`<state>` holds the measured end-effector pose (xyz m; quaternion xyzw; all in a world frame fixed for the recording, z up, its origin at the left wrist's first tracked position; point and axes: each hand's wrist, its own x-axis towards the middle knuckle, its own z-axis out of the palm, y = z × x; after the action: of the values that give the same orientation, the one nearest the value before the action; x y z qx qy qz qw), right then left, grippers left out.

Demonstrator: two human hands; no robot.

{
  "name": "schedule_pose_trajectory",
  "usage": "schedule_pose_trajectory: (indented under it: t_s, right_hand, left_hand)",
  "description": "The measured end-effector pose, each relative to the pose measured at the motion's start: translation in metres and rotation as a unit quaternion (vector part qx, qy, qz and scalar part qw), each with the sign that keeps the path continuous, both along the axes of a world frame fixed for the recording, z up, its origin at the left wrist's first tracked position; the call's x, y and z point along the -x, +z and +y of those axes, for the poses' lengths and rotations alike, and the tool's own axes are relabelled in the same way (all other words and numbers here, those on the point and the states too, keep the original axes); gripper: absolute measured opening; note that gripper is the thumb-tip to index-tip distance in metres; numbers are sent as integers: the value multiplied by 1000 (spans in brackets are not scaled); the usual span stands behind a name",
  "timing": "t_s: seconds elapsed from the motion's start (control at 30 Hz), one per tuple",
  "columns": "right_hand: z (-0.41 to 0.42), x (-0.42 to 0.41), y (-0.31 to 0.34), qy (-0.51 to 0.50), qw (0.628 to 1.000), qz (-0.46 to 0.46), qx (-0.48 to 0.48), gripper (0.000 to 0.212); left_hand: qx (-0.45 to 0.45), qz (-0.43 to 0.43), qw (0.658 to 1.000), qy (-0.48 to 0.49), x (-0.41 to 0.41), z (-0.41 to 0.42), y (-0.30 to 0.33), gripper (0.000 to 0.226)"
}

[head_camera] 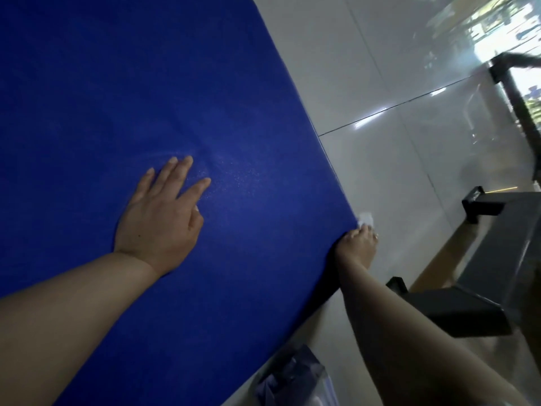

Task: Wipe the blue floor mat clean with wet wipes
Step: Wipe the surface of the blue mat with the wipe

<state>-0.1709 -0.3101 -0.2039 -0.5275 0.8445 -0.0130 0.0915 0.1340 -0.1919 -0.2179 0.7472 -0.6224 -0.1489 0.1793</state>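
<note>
Two bare hands work on a blue floor mat (pixel 131 83). Left hand (pixel 159 213) lies flat, fingers spread, near the mat's middle. Right hand (pixel 358 244) pinches a white wet wipe (pixel 366 219) against the mat's edge at three o'clock. Glossy floor tiles (pixel 395 159) surround the mat.
</note>
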Motion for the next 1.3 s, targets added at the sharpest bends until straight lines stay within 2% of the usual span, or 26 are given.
schedule_pose_trajectory:
  t_s: [0.1, 0.27, 0.43, 0.7, 0.83, 1.03, 1.2, 1.3]
  right_hand:
    - [32, -17, -7, -108, 993, -21, 45, 45]
    - [46, -21, -8, -68, 997, -10, 27, 51]
    - [49, -36, 0, -123, 992, -25, 21, 50]
    - [114, -74, 0, -27, 999, 15, -13, 51]
    - [136, -83, -3, 47, 999, 19, -16, 52]
    - [146, -97, 5, 55, 998, 15, -15, 52]
    - [175, -122, 7, 81, 996, -12, -31, 52]
    - [202, -141, 9, 131, 989, -65, -27, 50]
  left_hand:
    - [3, 6, 1000, 2, 1, -2, -1, 55]
    - [6, 15, 1000, 0, 0, -1, 2, 45]
    - [20, 26, 999, 2, -1, -1, 3, 48]
    - [61, 96, 993, 19, -7, 17, 4, 48]
    - [54, 33, 998, -12, -17, 58, 0, 54]
    - [49, -54, 996, -60, -23, 119, 0, 55]
    - [18, -63, 998, -25, -27, 165, 2, 55]
    - [-2, -76, 997, -12, -36, 201, 6, 51]
